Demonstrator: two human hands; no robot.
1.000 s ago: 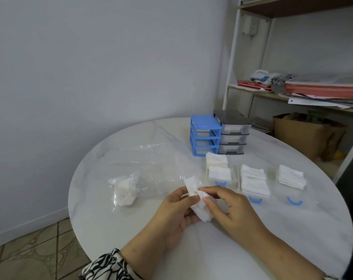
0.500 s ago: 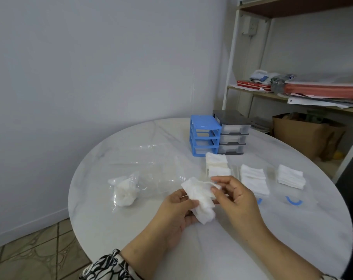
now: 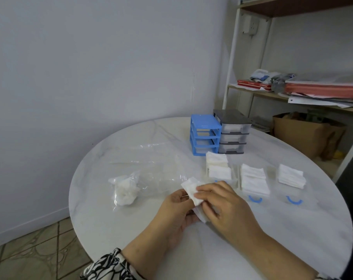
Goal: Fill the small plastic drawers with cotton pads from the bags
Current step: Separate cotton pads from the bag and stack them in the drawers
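Cotton pads (image 3: 192, 189) in a small white bunch sit between both hands, over the round marble table (image 3: 282, 229), nearer the viewer than the blue drawer frame (image 3: 205, 134). Far left of that frame lies a crumpled plastic bag (image 3: 125, 189) with white cotton inside. The left hand (image 3: 176, 213) grips the bunch from below, fingers curled round it; the right hand (image 3: 225, 207) pinches its top. In front of the frame stand three clear drawers heaped with pads: first (image 3: 219, 167), second (image 3: 253, 179), third (image 3: 291, 176). Touching the frame's right side is a grey drawer unit (image 3: 232, 131).
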